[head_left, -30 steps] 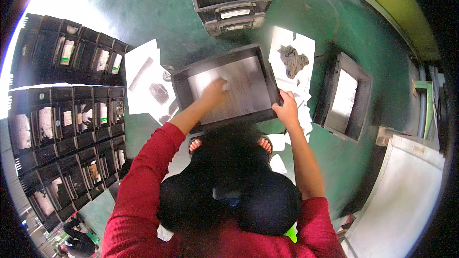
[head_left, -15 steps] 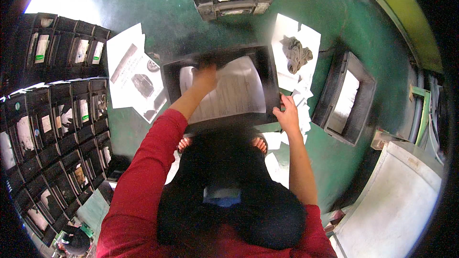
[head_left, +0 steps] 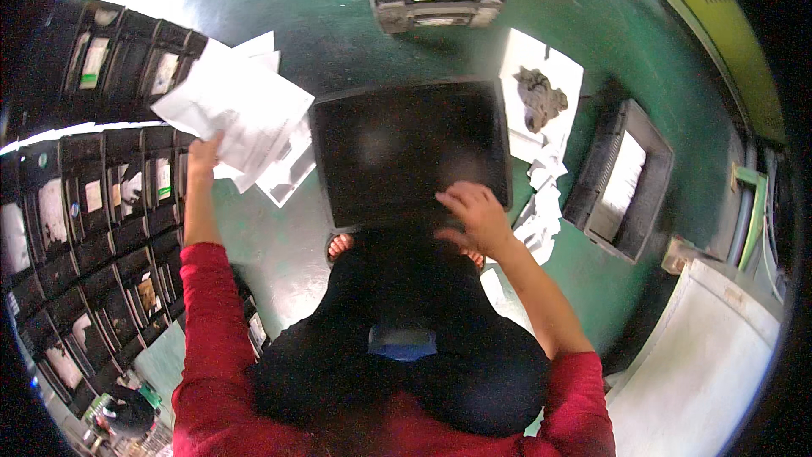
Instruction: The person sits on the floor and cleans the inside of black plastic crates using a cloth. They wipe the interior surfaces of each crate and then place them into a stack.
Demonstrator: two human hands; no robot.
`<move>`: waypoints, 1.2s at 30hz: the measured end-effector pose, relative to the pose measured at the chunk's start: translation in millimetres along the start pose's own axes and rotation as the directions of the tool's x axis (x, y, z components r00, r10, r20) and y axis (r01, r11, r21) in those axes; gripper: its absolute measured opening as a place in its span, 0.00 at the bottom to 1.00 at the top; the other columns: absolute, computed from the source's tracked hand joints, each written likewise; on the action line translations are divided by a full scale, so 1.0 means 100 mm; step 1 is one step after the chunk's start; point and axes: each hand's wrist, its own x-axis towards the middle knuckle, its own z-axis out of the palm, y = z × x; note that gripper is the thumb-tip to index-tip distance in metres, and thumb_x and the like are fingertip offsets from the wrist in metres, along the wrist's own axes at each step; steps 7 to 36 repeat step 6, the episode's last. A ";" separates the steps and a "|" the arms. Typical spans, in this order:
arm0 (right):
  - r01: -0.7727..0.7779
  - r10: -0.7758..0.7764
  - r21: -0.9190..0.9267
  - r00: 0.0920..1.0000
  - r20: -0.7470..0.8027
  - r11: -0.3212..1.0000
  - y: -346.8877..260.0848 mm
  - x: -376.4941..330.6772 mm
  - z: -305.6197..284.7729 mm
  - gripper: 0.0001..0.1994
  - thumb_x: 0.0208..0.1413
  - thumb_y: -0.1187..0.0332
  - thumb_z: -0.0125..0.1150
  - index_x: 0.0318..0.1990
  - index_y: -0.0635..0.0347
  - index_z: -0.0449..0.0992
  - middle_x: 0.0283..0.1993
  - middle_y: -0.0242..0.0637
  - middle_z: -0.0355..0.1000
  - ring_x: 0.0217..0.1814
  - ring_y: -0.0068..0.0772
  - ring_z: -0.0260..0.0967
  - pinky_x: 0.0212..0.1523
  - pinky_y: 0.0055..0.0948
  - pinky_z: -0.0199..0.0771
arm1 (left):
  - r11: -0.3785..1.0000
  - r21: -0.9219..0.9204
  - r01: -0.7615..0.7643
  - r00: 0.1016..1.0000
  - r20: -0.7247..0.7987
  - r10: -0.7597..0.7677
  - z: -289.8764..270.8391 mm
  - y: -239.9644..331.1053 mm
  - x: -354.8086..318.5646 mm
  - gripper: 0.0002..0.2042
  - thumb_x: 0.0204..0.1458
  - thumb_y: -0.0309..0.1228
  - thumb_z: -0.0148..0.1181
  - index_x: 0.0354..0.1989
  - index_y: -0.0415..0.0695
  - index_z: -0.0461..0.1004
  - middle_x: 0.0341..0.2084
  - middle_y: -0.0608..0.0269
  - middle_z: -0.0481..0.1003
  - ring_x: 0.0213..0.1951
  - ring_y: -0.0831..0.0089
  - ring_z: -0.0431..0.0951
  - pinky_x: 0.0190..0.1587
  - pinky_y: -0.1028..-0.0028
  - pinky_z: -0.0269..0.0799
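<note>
My left hand [head_left: 205, 152], stretched out to the left, pinches the lower edge of a white paper sheet [head_left: 241, 106]. This sheet lies over or just above other papers [head_left: 290, 179] on the green floor; the gap cannot be made out. A black plastic crate [head_left: 397, 135] sits before my feet with its dark inside showing and no sheet in it. Over the crate's near right corner is my right hand [head_left: 478, 218], open, fingers apart and holding nothing. Whether its fingertips touch the crate is unclear.
A crumpled grey rag [head_left: 540, 100] lies on white papers right of the crate, with torn paper pieces [head_left: 541, 216] below. Stacked grey crates [head_left: 444, 15] stand ahead. Another crate [head_left: 655, 182] holding paper is at right. Racked black bins [head_left: 76, 228] line the left; a white panel [head_left: 702, 355] stands lower right.
The paper sheet came out of the black crate and moved left with my left hand. My right hand went from the crate's right side to over its near right corner.
</note>
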 end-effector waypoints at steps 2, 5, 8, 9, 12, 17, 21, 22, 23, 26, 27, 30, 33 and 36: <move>-0.054 0.060 -0.033 0.974 0.218 0.998 -0.06 -0.02 0.13 0.22 0.44 0.57 0.64 0.48 0.51 0.72 0.47 0.38 0.68 0.53 0.42 0.65 0.54 0.40 0.63 | 0.991 0.105 0.078 0.997 0.002 -0.079 0.05 -0.40 0.19 0.27 0.41 0.47 0.66 0.39 0.32 0.75 0.30 0.53 0.76 0.28 0.71 0.77 0.28 0.73 0.72; -0.234 0.222 -0.038 0.842 0.492 0.972 0.09 -0.07 0.20 0.27 0.43 0.57 0.65 0.54 0.49 0.68 0.53 0.41 0.66 0.58 0.39 0.62 0.58 0.41 0.60 | 0.954 0.174 0.245 0.968 -0.100 -0.230 0.25 -0.72 0.23 0.32 0.39 0.50 0.67 0.42 0.31 0.73 0.30 0.45 0.76 0.35 0.63 0.79 0.37 0.67 0.76; -0.230 0.218 -0.040 0.833 0.509 0.972 0.14 -0.10 0.21 0.32 0.41 0.59 0.68 0.57 0.47 0.65 0.55 0.42 0.64 0.60 0.39 0.61 0.60 0.41 0.58 | 0.955 0.160 0.251 0.966 -0.108 -0.236 0.17 -0.76 0.22 0.32 0.39 0.50 0.67 0.42 0.31 0.73 0.30 0.45 0.76 0.35 0.63 0.79 0.37 0.67 0.76; -0.230 0.218 -0.040 0.833 0.509 0.972 0.14 -0.10 0.21 0.32 0.41 0.59 0.68 0.57 0.47 0.65 0.55 0.42 0.64 0.60 0.39 0.61 0.60 0.41 0.58 | 0.955 0.160 0.251 0.966 -0.108 -0.236 0.17 -0.76 0.22 0.32 0.39 0.50 0.67 0.42 0.31 0.73 0.30 0.45 0.76 0.35 0.63 0.79 0.37 0.67 0.76; -0.230 0.218 -0.040 0.833 0.509 0.972 0.14 -0.10 0.21 0.32 0.41 0.59 0.68 0.57 0.47 0.65 0.55 0.42 0.64 0.60 0.39 0.61 0.60 0.41 0.58 | 0.955 0.160 0.251 0.966 -0.108 -0.236 0.17 -0.76 0.22 0.32 0.39 0.50 0.67 0.42 0.31 0.73 0.30 0.45 0.76 0.35 0.63 0.79 0.37 0.67 0.76; -0.230 0.218 -0.040 0.833 0.509 0.972 0.14 -0.10 0.21 0.32 0.41 0.59 0.68 0.57 0.47 0.65 0.55 0.42 0.64 0.60 0.39 0.61 0.60 0.41 0.58 | 0.955 0.160 0.251 0.966 -0.108 -0.236 0.17 -0.76 0.22 0.32 0.39 0.50 0.67 0.42 0.31 0.73 0.30 0.45 0.76 0.35 0.63 0.79 0.37 0.67 0.76; -0.230 0.218 -0.040 0.833 0.509 0.972 0.14 -0.10 0.21 0.32 0.41 0.59 0.68 0.57 0.47 0.65 0.55 0.42 0.64 0.60 0.39 0.61 0.60 0.41 0.58 | 0.955 0.160 0.251 0.966 -0.108 -0.236 0.17 -0.76 0.22 0.32 0.39 0.50 0.67 0.42 0.31 0.73 0.30 0.45 0.76 0.35 0.63 0.79 0.37 0.67 0.76; -0.230 0.218 -0.040 0.833 0.509 0.972 0.14 -0.10 0.21 0.32 0.41 0.59 0.68 0.57 0.47 0.65 0.55 0.42 0.64 0.60 0.39 0.61 0.60 0.41 0.58 | 0.955 0.160 0.251 0.966 -0.108 -0.236 0.17 -0.76 0.22 0.32 0.39 0.50 0.67 0.42 0.31 0.73 0.30 0.45 0.76 0.35 0.63 0.79 0.37 0.67 0.76; -0.230 0.218 -0.040 0.833 0.509 0.972 0.14 -0.10 0.21 0.32 0.41 0.59 0.68 0.57 0.47 0.65 0.55 0.42 0.64 0.60 0.39 0.61 0.60 0.41 0.58 | 0.955 0.160 0.251 0.966 -0.108 -0.236 0.17 -0.76 0.22 0.32 0.39 0.50 0.67 0.42 0.31 0.73 0.30 0.45 0.76 0.35 0.63 0.79 0.37 0.67 0.76; -0.230 0.218 -0.040 0.833 0.509 0.972 0.14 -0.10 0.21 0.32 0.41 0.59 0.68 0.57 0.47 0.65 0.55 0.42 0.64 0.60 0.39 0.61 0.60 0.41 0.58 | 0.955 0.160 0.251 0.966 -0.108 -0.236 0.17 -0.76 0.22 0.32 0.39 0.50 0.67 0.42 0.31 0.73 0.30 0.45 0.76 0.35 0.63 0.79 0.37 0.67 0.76; -0.230 0.218 -0.040 0.833 0.509 0.972 0.14 -0.10 0.21 0.32 0.41 0.59 0.68 0.57 0.47 0.65 0.55 0.42 0.64 0.60 0.39 0.61 0.60 0.41 0.58 | 0.955 0.160 0.251 0.966 -0.108 -0.236 0.17 -0.76 0.22 0.32 0.39 0.50 0.67 0.42 0.31 0.73 0.30 0.45 0.76 0.35 0.63 0.79 0.37 0.67 0.76; -0.230 0.218 -0.040 0.833 0.509 0.972 0.14 -0.10 0.21 0.32 0.41 0.59 0.68 0.57 0.47 0.65 0.55 0.42 0.64 0.60 0.39 0.61 0.60 0.41 0.58 | 0.955 0.160 0.251 0.966 -0.108 -0.236 0.17 -0.76 0.22 0.32 0.39 0.50 0.67 0.42 0.31 0.73 0.30 0.45 0.76 0.35 0.63 0.79 0.37 0.67 0.76; -0.230 0.218 -0.040 0.833 0.509 0.972 0.14 -0.10 0.21 0.32 0.41 0.59 0.68 0.57 0.47 0.65 0.55 0.42 0.64 0.60 0.39 0.61 0.60 0.41 0.58 | 0.955 0.160 0.251 0.966 -0.108 -0.236 0.17 -0.76 0.22 0.32 0.39 0.50 0.67 0.42 0.31 0.73 0.30 0.45 0.76 0.35 0.63 0.79 0.37 0.67 0.76; -0.230 0.218 -0.040 0.833 0.509 0.972 0.14 -0.10 0.21 0.32 0.41 0.59 0.68 0.57 0.47 0.65 0.55 0.42 0.64 0.60 0.39 0.61 0.60 0.41 0.58 | 0.955 0.160 0.251 0.966 -0.108 -0.236 0.17 -0.76 0.22 0.32 0.39 0.50 0.67 0.42 0.31 0.73 0.30 0.45 0.76 0.35 0.63 0.79 0.37 0.67 0.76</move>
